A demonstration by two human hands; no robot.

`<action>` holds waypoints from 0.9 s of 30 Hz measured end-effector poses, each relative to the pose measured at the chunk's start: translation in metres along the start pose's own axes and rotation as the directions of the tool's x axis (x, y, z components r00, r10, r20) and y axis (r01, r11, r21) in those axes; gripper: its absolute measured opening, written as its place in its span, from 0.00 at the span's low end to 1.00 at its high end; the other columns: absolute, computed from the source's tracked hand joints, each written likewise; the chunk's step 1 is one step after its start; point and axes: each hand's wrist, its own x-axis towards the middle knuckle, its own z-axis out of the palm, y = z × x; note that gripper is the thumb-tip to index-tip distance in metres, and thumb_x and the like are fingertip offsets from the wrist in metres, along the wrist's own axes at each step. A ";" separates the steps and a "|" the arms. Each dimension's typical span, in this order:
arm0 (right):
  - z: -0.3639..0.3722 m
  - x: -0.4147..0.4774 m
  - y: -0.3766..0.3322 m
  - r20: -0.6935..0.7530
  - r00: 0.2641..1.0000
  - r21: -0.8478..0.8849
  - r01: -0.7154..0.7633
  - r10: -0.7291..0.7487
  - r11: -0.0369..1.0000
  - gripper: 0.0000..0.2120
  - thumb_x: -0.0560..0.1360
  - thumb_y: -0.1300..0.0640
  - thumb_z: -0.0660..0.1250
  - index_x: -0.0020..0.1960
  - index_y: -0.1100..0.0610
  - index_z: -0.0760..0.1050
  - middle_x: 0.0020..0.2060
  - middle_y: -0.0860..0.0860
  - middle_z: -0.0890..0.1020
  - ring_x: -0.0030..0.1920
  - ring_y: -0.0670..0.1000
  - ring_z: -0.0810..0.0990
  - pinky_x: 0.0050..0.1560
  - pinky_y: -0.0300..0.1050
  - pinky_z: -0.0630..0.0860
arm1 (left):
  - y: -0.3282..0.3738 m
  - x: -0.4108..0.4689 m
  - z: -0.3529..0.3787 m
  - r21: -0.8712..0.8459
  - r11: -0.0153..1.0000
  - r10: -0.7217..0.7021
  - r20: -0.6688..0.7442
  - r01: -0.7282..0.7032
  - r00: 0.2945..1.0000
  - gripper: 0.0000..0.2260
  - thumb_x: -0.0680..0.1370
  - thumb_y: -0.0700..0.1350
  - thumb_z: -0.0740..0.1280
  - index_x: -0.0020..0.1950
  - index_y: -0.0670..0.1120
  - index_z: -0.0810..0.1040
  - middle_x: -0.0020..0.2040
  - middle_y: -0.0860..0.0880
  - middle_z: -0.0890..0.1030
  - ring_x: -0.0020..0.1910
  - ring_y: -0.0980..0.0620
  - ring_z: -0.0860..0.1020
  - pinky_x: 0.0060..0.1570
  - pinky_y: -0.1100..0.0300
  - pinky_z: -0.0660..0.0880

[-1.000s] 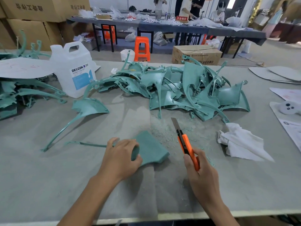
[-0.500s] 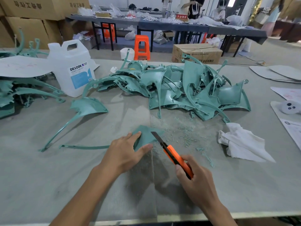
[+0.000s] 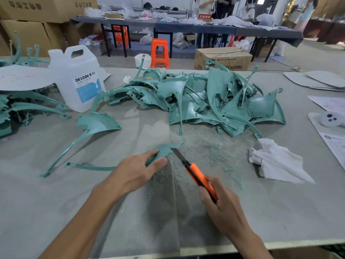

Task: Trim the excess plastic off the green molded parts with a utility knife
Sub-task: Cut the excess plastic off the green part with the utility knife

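The left hand (image 3: 134,171) pinches the thin green molded plastic part (image 3: 165,149) on the grey table (image 3: 56,212), its thumb just beside the blade of the orange utility knife (image 3: 198,177) that the right hand (image 3: 222,206) grips. A slip could cut that thumb or gouge the part.

The teal part (image 3: 165,148) sits on the table with its thin curved tail trailing left, pinched by the left hand (image 3: 134,171). The orange utility knife (image 3: 196,175) is gripped in the right hand (image 3: 222,208), blade out and tip on the part's right edge. A messy pile of matching parts (image 3: 214,105) is heaped behind it, and one loose part (image 3: 97,124) lies off to the left.
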 end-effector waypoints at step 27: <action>0.002 0.007 0.007 -0.064 0.996 0.076 -0.062 0.067 0.995 0.04 0.78 0.42 0.62 0.53 0.38 0.71 0.32 0.43 0.78 0.26 0.45 0.74 0.25 0.32 0.65 | 0.006 -0.033 0.037 0.207 0.972 -0.081 -0.131 0.107 0.988 0.54 0.62 0.84 0.50 0.80 0.54 0.52 0.81 0.50 0.53 0.78 0.48 0.49 0.74 0.50 0.51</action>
